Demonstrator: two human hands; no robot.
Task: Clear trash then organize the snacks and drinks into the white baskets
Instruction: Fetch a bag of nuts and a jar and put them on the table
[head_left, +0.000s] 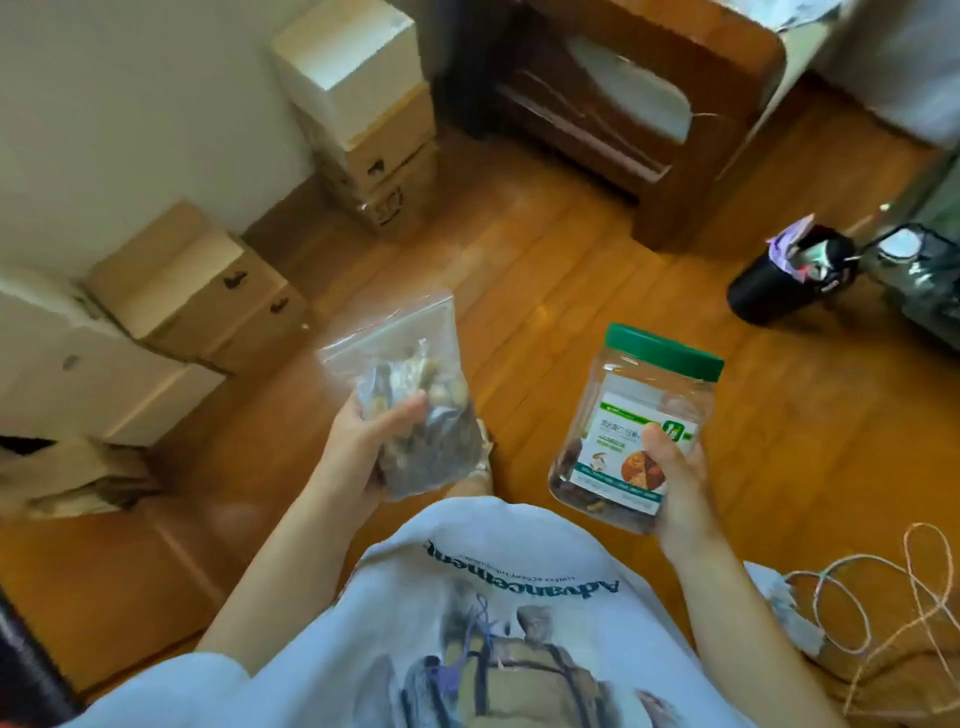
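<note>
Holding one thing in each hand over the wooden floor (545, 249): the left hand (363, 441) is cupping one clear zip bag (405, 384) of mixed snacks from below, thumb pressing across its front, fingers hidden behind it. The right hand (680, 483) is wrapping around one clear plastic jar (634, 431) with a green lid, thumb lying on the label, the grip tight on its lower half. Both forearms are reaching forward, elbows bent. Label text is too blurry to read. Three stacked cardboard boxes (374, 135) are sitting by the wall, and one black cup (779, 280) is standing far right.
</note>
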